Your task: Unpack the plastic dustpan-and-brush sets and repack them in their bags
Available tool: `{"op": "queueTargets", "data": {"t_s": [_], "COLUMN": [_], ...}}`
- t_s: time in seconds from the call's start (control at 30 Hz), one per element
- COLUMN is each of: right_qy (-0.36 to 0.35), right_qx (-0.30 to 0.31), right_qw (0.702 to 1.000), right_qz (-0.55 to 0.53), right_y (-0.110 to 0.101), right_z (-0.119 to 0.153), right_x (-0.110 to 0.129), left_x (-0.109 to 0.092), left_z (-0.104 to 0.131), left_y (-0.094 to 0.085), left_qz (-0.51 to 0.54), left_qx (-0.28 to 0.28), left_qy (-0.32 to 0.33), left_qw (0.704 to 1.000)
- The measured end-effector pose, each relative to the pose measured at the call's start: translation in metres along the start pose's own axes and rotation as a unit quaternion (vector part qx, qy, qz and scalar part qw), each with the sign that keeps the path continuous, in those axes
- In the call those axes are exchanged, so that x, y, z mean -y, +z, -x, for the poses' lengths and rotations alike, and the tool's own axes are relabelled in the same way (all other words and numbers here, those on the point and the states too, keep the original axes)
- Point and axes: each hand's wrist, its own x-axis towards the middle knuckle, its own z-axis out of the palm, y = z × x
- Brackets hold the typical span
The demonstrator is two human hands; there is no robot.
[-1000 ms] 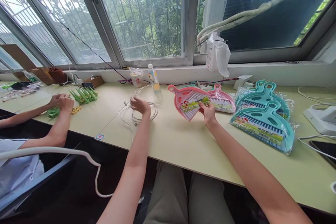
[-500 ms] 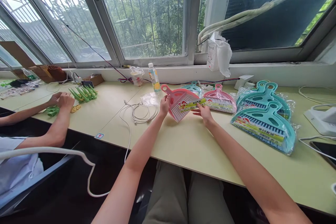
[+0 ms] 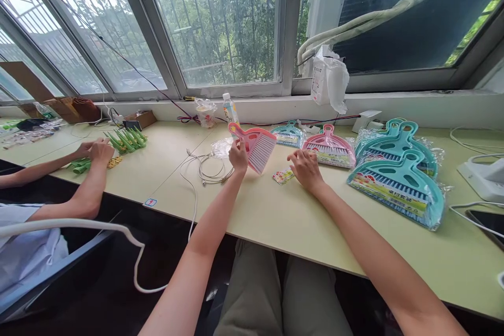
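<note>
My left hand [image 3: 238,156] grips a pink brush and dustpan set [image 3: 258,146], tilted above the table with its pale bristles showing. A printed label card [image 3: 283,176] lies on the table below it. My right hand [image 3: 305,167] is over the card's right end, fingers curled; whether it pinches the card is hidden. Behind that hand sits a wrapped pink set [image 3: 329,148], with a wrapped teal set [image 3: 289,135] to its left. More wrapped teal sets [image 3: 399,189] are stacked on the right.
A coiled white cable [image 3: 210,169], a plastic bag [image 3: 222,148] and a bottle [image 3: 230,109] are left of my hands. Another person's hands [image 3: 98,151] work with green pieces [image 3: 126,140] at the left. A phone [image 3: 486,226] and white charger [image 3: 482,179] lie far right.
The label card has come off the pink set and now lies on the table. My left hand has shifted the set slightly left, turning it, and my right hand has moved down near the card.
</note>
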Motion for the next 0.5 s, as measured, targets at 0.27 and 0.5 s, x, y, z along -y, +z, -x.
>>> {"op": "queueTargets", "data": {"t_s": [0.27,0.5], "right_qy": [0.082,0.183], "right_qx": [-0.154,-0.246], "right_qw": [0.957,0.877], "right_qz": [-0.234,-0.369], "right_y": [-0.018,-0.034], "right_z": [-0.011,-0.015], "right_x": [0.032,0.043], "left_x": [-0.023,-0.024], "left_z": [0.055,0.081], "left_y": [0.014,0.026], "left_qz": [-0.018,-0.04], "left_qx": [0.024,0.022], "left_qy": [0.224,0.441], "left_qw": [0.974,0.896]}}
